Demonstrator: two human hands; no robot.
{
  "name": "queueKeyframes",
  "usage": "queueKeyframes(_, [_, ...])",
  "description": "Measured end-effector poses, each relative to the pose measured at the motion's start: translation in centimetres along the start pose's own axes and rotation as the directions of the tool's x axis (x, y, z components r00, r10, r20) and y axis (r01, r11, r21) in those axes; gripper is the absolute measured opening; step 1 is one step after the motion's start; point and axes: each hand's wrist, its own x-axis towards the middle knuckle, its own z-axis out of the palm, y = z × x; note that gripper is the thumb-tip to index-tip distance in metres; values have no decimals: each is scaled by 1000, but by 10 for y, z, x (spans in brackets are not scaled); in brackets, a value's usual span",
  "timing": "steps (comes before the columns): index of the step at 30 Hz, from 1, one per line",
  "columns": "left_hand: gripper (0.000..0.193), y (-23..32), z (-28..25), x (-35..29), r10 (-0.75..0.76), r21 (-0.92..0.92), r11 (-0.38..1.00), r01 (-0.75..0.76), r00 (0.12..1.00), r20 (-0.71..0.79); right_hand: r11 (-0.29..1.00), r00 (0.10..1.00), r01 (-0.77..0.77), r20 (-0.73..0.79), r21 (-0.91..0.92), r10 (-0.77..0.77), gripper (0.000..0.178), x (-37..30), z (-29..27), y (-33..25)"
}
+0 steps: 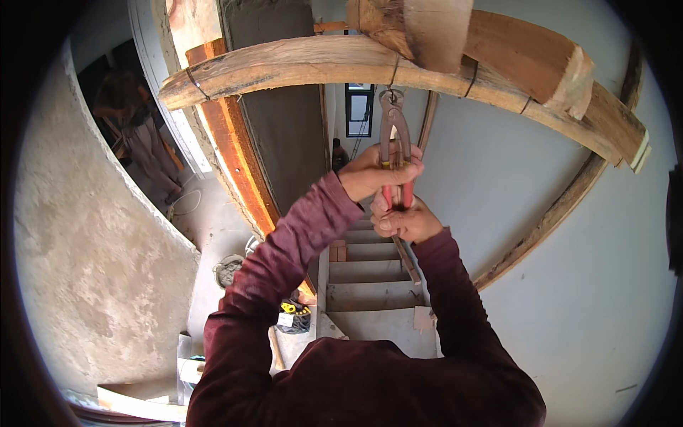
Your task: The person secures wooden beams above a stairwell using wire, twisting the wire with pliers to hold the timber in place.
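Note:
A pair of pincers (395,132) with red-ended handles stands upright in front of me, its jaws at a dark tie wire (394,71) looped around a long wooden beam (299,65). My left hand (377,171) is closed around the upper part of the handles, thumb across them. Lower down, my right hand (405,219) is closed about the red handle ends. The jaws touch the twisted wire just under the beam; whether they bite it cannot be made out. More wire ties (472,77) circle the same beam. Both arms reach upward in dark red sleeves.
Short timber blocks (526,60) rest across the beam. Below, stairs (366,272) descend between walls, with a loose wooden strip (407,262) on them. An orange-brown upright board (238,156) stands left. A bucket (228,271) sits on the floor; a person (131,121) appears in the dim room at left.

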Motion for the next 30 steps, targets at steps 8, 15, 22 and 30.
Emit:
queueKeyframes(8, [76,-4,-12,28,-19,16,1000,14,926,377,984,992,89,-76,-153,-101,38,-13,8,-9])
queueKeyframes(15, [90,8,-16,35,-24,-75,993,90,785,619,923,967,12,-231,-384,-109,56,-28,45,-40])
queueKeyframes(22, [90,9,-20,34,2,-163,975,153,722,692,979,989,97,-95,-178,-115,54,-26,41,-32])
queueKeyframes(30, [81,14,-13,32,59,-209,971,118,726,685,992,997,72,-20,101,-70,57,-32,41,-43])
